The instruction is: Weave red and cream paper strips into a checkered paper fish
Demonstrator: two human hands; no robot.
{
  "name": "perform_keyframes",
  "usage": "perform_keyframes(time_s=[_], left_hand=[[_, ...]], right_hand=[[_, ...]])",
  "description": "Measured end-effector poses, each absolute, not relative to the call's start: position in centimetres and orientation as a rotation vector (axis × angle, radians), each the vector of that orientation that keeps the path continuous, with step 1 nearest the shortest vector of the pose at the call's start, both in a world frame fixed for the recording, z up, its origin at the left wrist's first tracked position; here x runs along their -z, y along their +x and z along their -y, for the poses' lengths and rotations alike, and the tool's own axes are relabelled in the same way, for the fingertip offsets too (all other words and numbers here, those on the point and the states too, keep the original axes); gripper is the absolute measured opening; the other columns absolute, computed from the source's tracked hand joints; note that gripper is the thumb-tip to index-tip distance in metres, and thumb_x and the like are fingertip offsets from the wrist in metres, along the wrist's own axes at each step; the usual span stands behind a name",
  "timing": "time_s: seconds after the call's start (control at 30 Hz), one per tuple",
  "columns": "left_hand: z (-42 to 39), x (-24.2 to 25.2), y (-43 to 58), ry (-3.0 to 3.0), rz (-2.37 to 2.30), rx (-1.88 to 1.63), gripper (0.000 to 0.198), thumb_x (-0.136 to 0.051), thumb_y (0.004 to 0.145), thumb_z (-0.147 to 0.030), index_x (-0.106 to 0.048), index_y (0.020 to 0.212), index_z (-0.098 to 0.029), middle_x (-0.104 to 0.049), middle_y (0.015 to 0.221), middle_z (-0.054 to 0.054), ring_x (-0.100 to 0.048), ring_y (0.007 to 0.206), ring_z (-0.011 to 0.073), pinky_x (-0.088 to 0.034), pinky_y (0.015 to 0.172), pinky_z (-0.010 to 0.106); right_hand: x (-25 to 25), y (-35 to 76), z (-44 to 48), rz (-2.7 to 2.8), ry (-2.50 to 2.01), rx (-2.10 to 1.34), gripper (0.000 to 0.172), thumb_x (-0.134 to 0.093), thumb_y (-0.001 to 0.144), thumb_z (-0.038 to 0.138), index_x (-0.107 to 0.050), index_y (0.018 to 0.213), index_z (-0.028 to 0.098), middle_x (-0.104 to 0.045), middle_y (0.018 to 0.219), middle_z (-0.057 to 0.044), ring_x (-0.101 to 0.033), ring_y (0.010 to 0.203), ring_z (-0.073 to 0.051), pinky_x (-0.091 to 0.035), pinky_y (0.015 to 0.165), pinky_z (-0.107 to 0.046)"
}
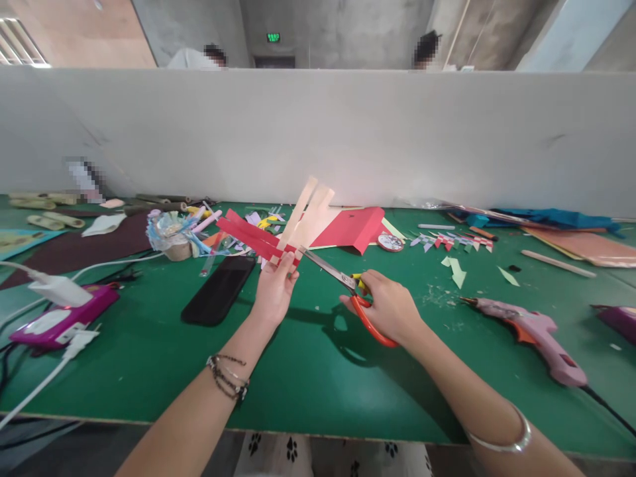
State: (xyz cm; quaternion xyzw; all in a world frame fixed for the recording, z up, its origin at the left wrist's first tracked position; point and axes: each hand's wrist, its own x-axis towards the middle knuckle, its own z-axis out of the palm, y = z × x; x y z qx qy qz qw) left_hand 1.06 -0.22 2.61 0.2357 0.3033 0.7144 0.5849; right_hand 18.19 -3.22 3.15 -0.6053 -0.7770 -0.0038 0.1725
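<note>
My left hand (275,288) pinches a bundle of paper strips above the green table (308,377). Red strips (248,236) stick out to the upper left and pale tan strips (308,212) fan upward. My right hand (390,308) grips orange-handled scissors (348,285) by the loops. The steel blades point up and left, and their tips meet the strips just beside my left fingers.
A black phone (218,289) lies left of my hands. A pink glue gun (531,331) rests at the right. A folded red sheet (355,228), a small basket of scraps (173,238), paper arrows and cords on a purple box (64,311) litter the table. A grey partition stands behind.
</note>
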Motion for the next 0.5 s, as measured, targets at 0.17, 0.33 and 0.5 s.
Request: perform_keyframes(time_s=[0.17,0.33,0.5], left_hand=[[0.20,-2.59,1.03,0.581,-0.686,-1.674,0.030,-0.078,0.046,-0.019,-0.058,0.067,-0.017,-0.056,0.056,-0.009,-0.047,0.047,0.0022,-0.037,0.044,0.013],[0.09,-2.28,1.08,0.616,-0.752,-1.688,0.026,-0.077,0.049,-0.020,-0.058,0.067,-0.016,-0.059,0.060,-0.007,-0.049,0.050,0.0024,-0.037,0.047,0.014],[0.00,-2.12,1.11,0.722,-0.767,-1.712,0.021,-0.076,0.051,-0.022,-0.061,0.065,-0.016,-0.061,0.061,-0.005,-0.051,0.053,0.0045,-0.038,0.050,0.016]], right_hand=[[-3.22,18.25,3.28,2.190,-1.723,0.059,0.039,-0.044,0.073,0.057,-0.052,0.071,0.019,-0.053,0.071,-0.002,-0.046,0.053,-0.011,-0.023,0.046,-0.022],[-3.34,18.28,3.40,2.196,-1.757,0.099,0.040,-0.043,0.074,0.057,-0.055,0.075,0.019,-0.054,0.074,-0.003,-0.049,0.055,-0.012,-0.022,0.046,-0.023],[-3.41,18.36,3.34,2.193,-1.776,0.125,0.039,-0.043,0.074,0.056,-0.057,0.079,0.019,-0.055,0.075,-0.003,-0.050,0.056,-0.013,-0.022,0.045,-0.023]])
